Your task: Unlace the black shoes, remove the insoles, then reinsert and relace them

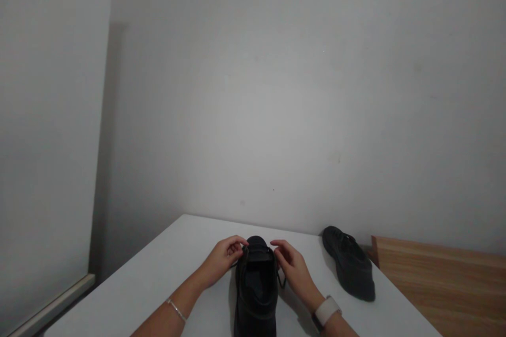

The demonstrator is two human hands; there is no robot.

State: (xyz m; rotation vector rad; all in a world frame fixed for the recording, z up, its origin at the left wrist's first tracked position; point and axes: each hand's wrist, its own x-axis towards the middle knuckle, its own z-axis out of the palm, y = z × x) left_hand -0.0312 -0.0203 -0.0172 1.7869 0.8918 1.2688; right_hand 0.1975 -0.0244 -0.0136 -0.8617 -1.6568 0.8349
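A black lace-up shoe [256, 308] stands on the white table, its toe towards the wall and its opening facing me. My left hand [224, 258] is at the left side of the lacing, fingertips pinched together by a dark shoelace. On the opposite side, my right hand [291, 266] has its fingers bent against the upper edge, the index finger reaching over the lacing. A loop of black shoelace [282, 279] hangs below that hand. The exact grip of the fingertips is too small and dark to see well.
The matching black shoe [350, 263] lies on the right side of the white table [158, 284]. A wood-grain panel [438, 279] stands beyond the table's right edge. A grey wall [253, 116] rises behind, and a pale panel [47, 131] stands at left.
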